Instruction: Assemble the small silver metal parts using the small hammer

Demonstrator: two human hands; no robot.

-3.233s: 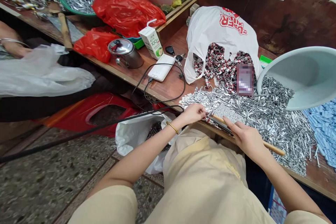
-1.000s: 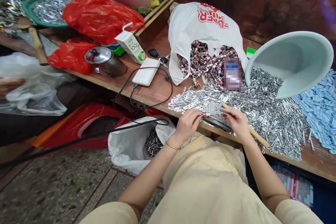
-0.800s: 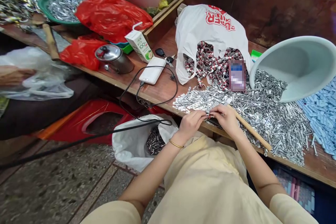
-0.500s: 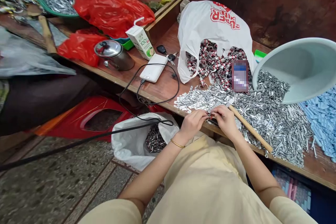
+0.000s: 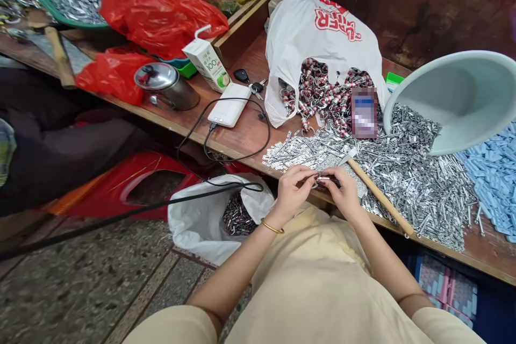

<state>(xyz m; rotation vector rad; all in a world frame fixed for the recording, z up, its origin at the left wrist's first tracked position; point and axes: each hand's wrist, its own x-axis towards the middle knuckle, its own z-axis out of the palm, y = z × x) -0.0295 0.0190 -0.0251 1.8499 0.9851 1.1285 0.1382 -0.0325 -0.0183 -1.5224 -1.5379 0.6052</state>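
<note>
My left hand (image 5: 293, 189) and my right hand (image 5: 342, 189) meet above the table's front edge, fingertips pinched together. Between them is a small metal keychain (image 5: 321, 178), shiny and mostly covered by the fingers; a ring seems to hang near the left fingertips. Just beyond lies a heap of small silver metal parts (image 5: 419, 188). A wooden-handled tool (image 5: 381, 196) with a flat pale end rests on these parts, right of my right hand. Farther back, a white plastic bag (image 5: 322, 27) spills red-and-silver keychains (image 5: 322, 88).
A grey-green basin (image 5: 463, 97) is tipped over the heap, with blue pieces (image 5: 492, 183) at far right. To the left are a white power bank (image 5: 229, 105) with a black cable, a drink carton (image 5: 207, 64) and a metal mug (image 5: 167, 86). A white-lined bin (image 5: 193, 220) stands below.
Both hands stay together at the table edge, but the fingers have shifted on the keychain, and more of its silver side shows. The whole view has moved slightly.
</note>
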